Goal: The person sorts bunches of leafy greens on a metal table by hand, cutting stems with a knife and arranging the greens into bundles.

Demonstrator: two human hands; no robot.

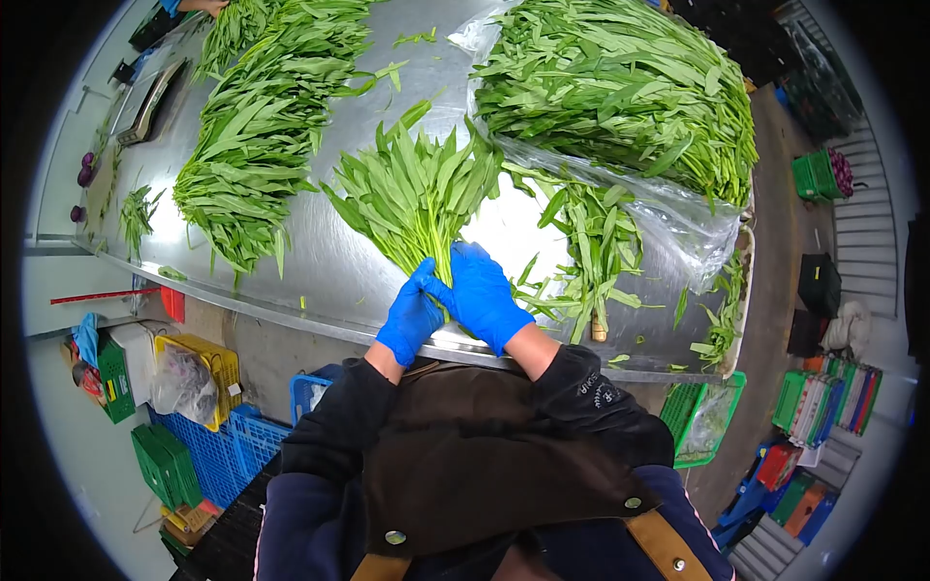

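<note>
Both hands wear blue gloves and meet at the near edge of the metal table (363, 228). My left hand (415, 315) is closed around the lower stems of a leafy green bunch (417, 189), whose leaves fan out away from me. My right hand (482, 292) touches the left one and wraps the same stems from the right side. The stem ends are mostly hidden by the gloves. Just right of the bunch lie loose leafy stems (591, 228). A large heap of greens (610, 97) rests on clear plastic (683, 228) at the back right.
A long row of greens (262, 126) covers the table's left part, with a scale (150, 102) beyond it. Another person's hand (205, 6) shows at the top left. Crates stand on the floor, including a yellow one (225, 368) and a green one (702, 421).
</note>
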